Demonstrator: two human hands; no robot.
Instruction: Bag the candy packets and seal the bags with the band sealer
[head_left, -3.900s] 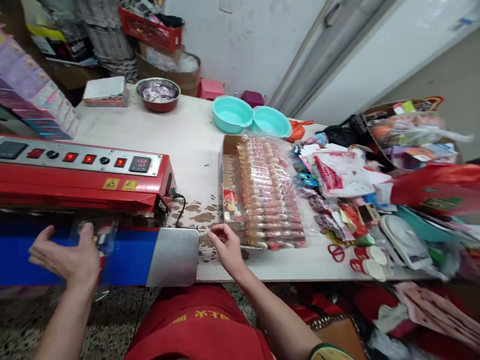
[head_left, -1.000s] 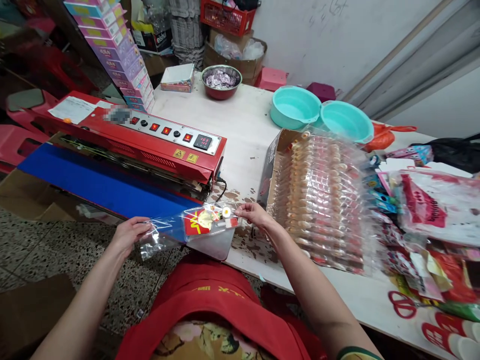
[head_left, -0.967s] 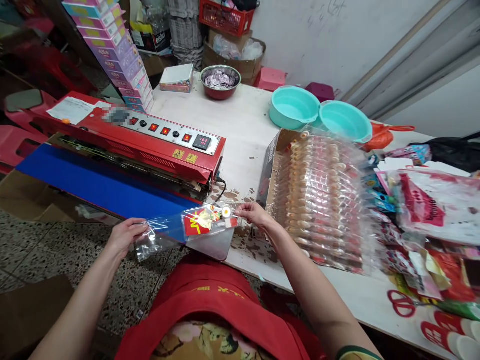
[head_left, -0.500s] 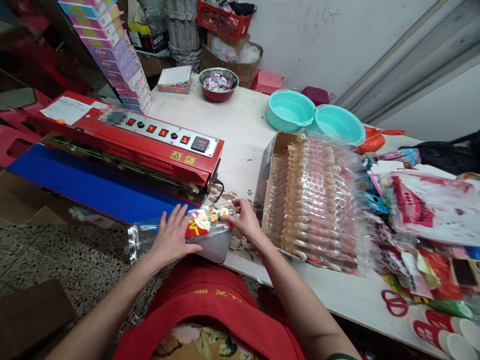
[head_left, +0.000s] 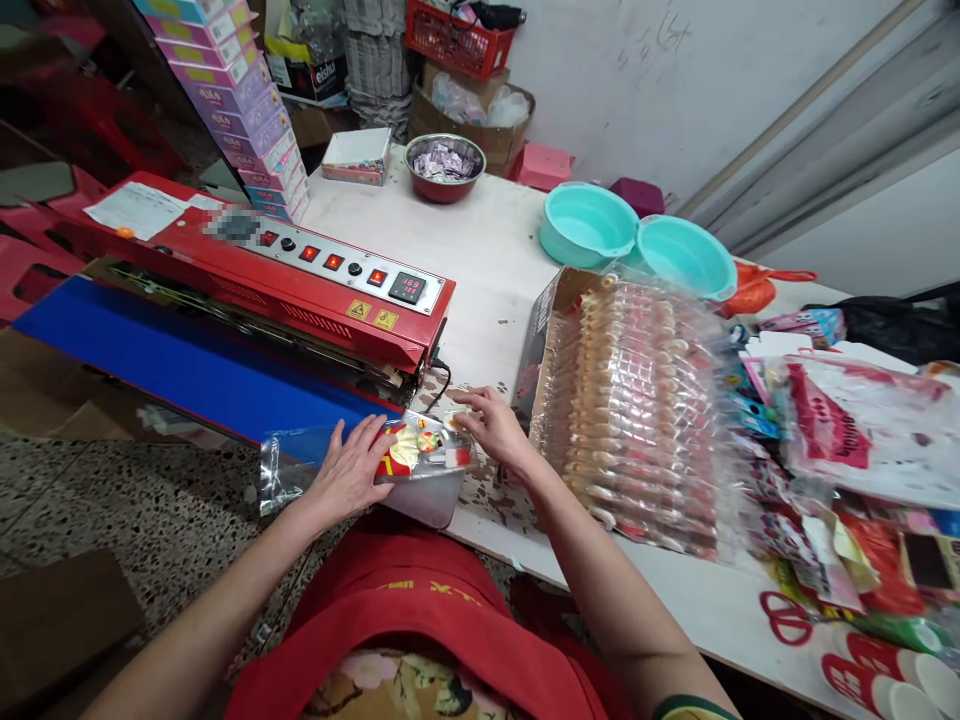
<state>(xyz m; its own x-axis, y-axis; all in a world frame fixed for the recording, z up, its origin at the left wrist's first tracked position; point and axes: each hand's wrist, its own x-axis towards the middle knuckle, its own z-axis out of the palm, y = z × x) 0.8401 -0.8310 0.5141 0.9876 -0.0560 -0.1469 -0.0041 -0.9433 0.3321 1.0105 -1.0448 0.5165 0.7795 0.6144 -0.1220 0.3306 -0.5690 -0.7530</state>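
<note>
A clear plastic bag of small colourful food-like pieces, one red and yellow, lies across a greyish plate at the right end of a blue conveyor belt. My left hand rests flat on the bag, fingers stretched out. The bag's unfilled end sticks out to the left, past that hand. At the filled right end is my right hand, its index finger straight and its thumb apart from it over the bag's edge. Behind the belt stands a red sealing machine with lit switches and a number display.
Right of my right hand, a carton holds a dense row of filled clear bags. Two turquoise basins and a bowl of small packets stand farther back. Red-handled scissors and paper cups lie at the front right.
My right hand has shifted slightly up, its thumb drawn back from the pieces, uncovering more of the bag's right end. My left hand stays on the bag. The view has shifted slightly.
</note>
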